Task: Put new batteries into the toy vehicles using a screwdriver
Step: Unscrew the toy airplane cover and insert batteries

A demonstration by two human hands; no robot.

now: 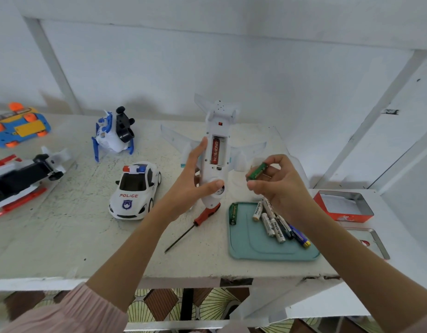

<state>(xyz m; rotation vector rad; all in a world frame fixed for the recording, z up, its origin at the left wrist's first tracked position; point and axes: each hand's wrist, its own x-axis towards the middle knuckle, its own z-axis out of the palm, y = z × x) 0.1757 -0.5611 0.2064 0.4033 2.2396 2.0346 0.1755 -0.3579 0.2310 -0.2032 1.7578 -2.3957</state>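
at the far left of the pale table a blue and yellow toy car lies belly-up with its orange wheels in the air, and in front of it a red, white and black toy vehicle lies on its side. to the right of these stands a small blue and white toy with black parts, and nearer the front edge a white police car sits on its wheels. next comes the left hand, fingers nearly straight along the side of the white toy plane and thumb pressed across the plane's lower body, holding it belly-up and tilted off the table. the plane's battery compartment is uncovered, with one red battery seated in it and an empty slot beside. below the plane's nose a red-handled screwdriver lies on the table, its dark shaft pointing toward the front edge. just right of the plane the right hand is raised above the tray, fingers curled, pinching a green battery between fingertips and thumb, apart from the compartment. beneath it a teal tray holds another green battery by its left rim and a loose heap of white and dark batteries. farthest right stands an open red tin, its lid lying flat in front of it.
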